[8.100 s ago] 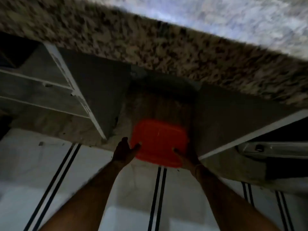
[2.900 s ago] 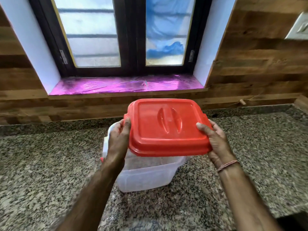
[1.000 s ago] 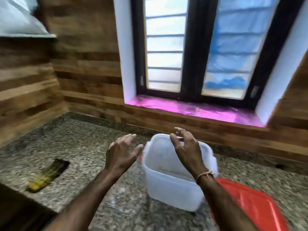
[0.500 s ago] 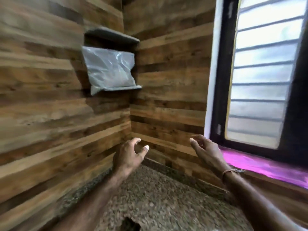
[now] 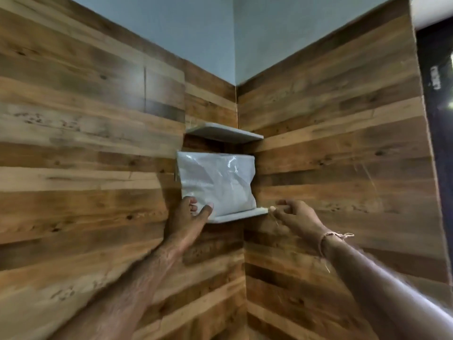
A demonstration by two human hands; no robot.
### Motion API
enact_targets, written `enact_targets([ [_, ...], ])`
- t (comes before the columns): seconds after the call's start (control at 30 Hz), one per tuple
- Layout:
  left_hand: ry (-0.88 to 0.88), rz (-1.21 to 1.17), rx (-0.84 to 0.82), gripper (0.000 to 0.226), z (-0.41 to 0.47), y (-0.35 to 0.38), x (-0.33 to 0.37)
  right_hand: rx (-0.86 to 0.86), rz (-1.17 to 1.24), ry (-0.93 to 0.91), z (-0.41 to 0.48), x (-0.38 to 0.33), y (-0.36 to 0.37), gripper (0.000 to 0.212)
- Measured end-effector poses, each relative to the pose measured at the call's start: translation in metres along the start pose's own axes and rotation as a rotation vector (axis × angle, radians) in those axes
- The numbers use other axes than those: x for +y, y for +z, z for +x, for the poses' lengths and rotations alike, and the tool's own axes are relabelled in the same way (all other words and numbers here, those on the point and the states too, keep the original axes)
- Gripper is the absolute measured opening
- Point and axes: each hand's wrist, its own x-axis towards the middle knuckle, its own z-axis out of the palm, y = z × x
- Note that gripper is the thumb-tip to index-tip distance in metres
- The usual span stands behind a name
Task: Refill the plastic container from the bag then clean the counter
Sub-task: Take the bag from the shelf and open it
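Observation:
A clear plastic bag (image 5: 218,182) of white grains stands upright on the lower corner shelf (image 5: 235,215), leaning into the corner of the wood-panelled walls. My left hand (image 5: 188,214) is at the bag's lower left corner, with the thumb on its front face and the fingers curled round its left edge. My right hand (image 5: 293,214) hovers just right of the shelf's right tip with its fingers loosely curled; it holds nothing and is clear of the bag. The plastic container and its red lid are out of view.
A second, bare corner shelf (image 5: 225,132) sits close above the bag's top edge. Wood panelling covers both walls. The dark window frame (image 5: 436,119) runs down the far right.
The view swung up and left from the counter and container to the corner shelves. Both hands rose to the lower shelf, and my left hand has taken the bag's lower left corner.

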Motion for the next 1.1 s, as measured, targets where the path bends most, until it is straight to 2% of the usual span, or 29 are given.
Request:
enact_targets([
  [0.07,0.075,0.038,0.09,0.06,0.053,-0.006,-0.005,0.0,0.008,-0.043,0.051,-0.012,0.02,0.042],
  [0.2,0.268,0.326,0.329,0.074,0.141,-0.018,0.0,0.005,-0.062,-0.119,0.142,-0.035,0.049,0.038],
  [0.3,0.313,0.327,0.287,0.078,0.201,-0.027,0.0,0.021,-0.113,-0.18,0.208,-0.049,0.07,0.044],
  [0.37,0.292,0.208,0.193,0.069,0.227,-0.031,0.001,0.052,-0.184,-0.232,0.246,-0.051,0.078,0.049],
  [0.43,0.322,0.093,0.157,0.046,0.242,-0.029,0.0,0.083,-0.225,-0.254,0.277,-0.052,0.081,0.049],
  [0.5,0.368,0.091,0.132,0.031,0.25,-0.027,0.003,0.077,-0.26,-0.274,0.298,-0.054,0.077,0.05],
  [0.63,0.372,0.142,0.031,0.021,0.266,-0.027,0.004,0.013,-0.328,-0.288,0.322,-0.061,0.072,0.045],
  [0.77,0.37,0.161,0.036,0.018,0.274,-0.026,0.005,0.043,-0.384,-0.249,0.326,-0.064,0.074,0.009],
  [0.83,0.393,0.157,0.079,0.018,0.274,-0.023,0.006,0.117,-0.355,-0.237,0.328,-0.061,0.075,0.021],
  [0.93,0.435,0.099,0.16,0.016,0.268,-0.021,0.01,0.262,-0.295,-0.252,0.321,-0.066,0.066,0.009],
  [1.1,0.546,0.041,0.194,0.017,0.251,-0.036,0.041,0.419,-0.275,-0.303,0.296,-0.087,0.025,0.022],
])
